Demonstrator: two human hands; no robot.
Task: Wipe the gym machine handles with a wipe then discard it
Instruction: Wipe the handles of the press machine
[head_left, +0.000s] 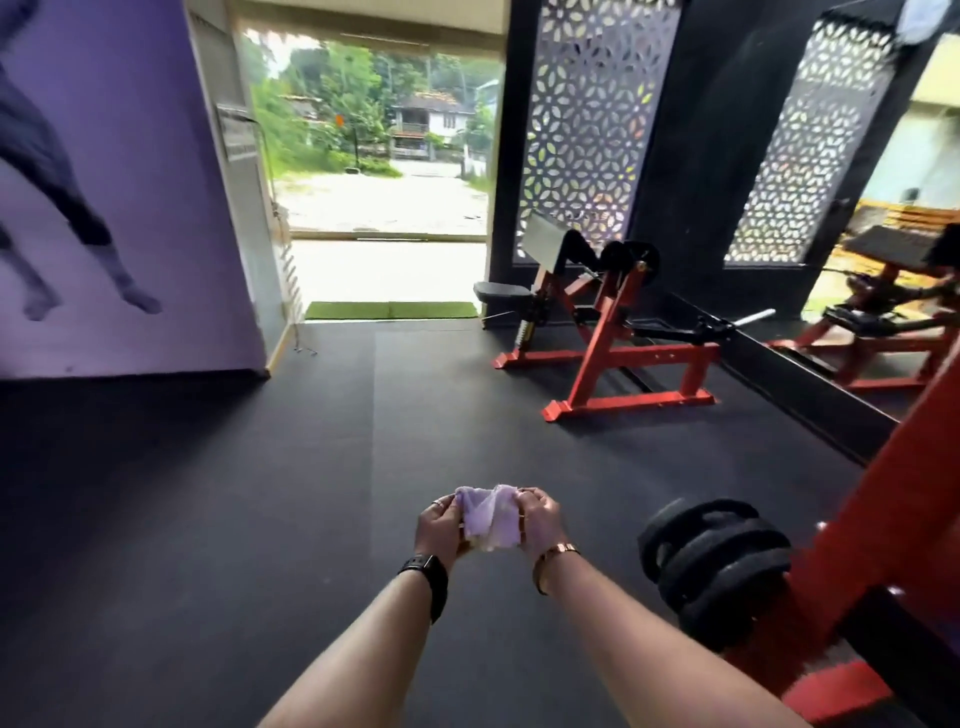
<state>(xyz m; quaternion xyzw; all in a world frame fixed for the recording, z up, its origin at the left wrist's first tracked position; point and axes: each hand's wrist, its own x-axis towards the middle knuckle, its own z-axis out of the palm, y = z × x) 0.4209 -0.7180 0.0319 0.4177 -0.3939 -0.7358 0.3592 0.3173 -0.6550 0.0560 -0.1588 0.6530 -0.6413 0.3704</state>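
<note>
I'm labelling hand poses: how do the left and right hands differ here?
The left hand has a black watch at its wrist; the right hand has a gold-coloured band. The left hand grips the wipe at its left edge, the right hand at its right edge. Both hold the same crumpled wipe.

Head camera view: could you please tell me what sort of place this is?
Most likely a gym, near its open doorway: a red weight machine stands on a dark floor, and black weight plates sit loaded on a red frame at the right.
</note>
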